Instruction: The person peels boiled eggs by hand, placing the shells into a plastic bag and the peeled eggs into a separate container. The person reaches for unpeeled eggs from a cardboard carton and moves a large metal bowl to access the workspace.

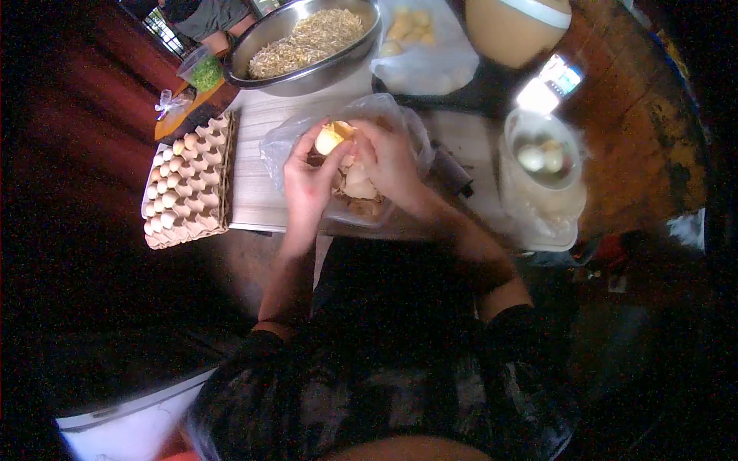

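Over a clear plastic bag [274, 150] on the table, my left hand [307, 180] is closed round an egg [330, 139] with a bright, yellowish surface. My right hand [392, 157] presses its curled fingers against the egg's right side; some fingertips are hidden. Pieces of eggshell [358, 184] lie in the bag just below both hands. To the left, a cardboard egg tray [207, 177] holds several brown eggs [165, 185] in its left part. On the right, a white bowl [573, 165] contains a few peeled white eggs [542, 157].
A large metal basin [238, 58] of dry, straw-coloured flakes stands at the back. Beside it lies a plastic bag [427, 73] with yellowish round pieces. A tan rounded vessel [515, 34], a lit phone-like screen [565, 77] and a tub of chopped greens [206, 73] are farther off. Another person's leg [219, 38] shows behind.
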Motion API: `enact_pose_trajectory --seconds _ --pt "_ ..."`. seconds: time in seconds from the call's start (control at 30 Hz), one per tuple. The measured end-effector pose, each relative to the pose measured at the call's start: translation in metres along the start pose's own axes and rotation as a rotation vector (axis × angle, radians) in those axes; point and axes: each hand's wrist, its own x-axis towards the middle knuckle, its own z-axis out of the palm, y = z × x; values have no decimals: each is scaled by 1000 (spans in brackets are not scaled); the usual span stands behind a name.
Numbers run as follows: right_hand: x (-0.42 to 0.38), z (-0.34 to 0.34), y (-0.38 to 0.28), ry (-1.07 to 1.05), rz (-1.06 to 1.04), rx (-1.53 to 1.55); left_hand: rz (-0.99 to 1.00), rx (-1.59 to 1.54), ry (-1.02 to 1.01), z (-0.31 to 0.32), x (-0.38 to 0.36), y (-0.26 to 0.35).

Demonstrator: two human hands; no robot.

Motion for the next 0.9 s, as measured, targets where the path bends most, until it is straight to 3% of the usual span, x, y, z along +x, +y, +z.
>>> enact_pose_trajectory --seconds 0.17,0.27,0.33,0.47,0.67,0.77,0.9 --pt "-1 1 4 29 20 38 38 12 14 1 1 -6" --pt "-1 1 3 55 50 56 -27 -72 -27 -1 3 -5" --pt "-1 2 6 32 92 75 -125 -309 -65 -2 4 -8" --pt "-2 4 13 19 123 76 -86 -304 -82 -2 3 -6" --pt "1 2 10 13 185 149 -200 -416 -5 -4 4 3" --pt "2 -2 6 -37 198 139 -287 -271 -38 -14 7 -4" --pt "4 0 9 -40 243 234 -337 -423 -86 -21 10 -3"
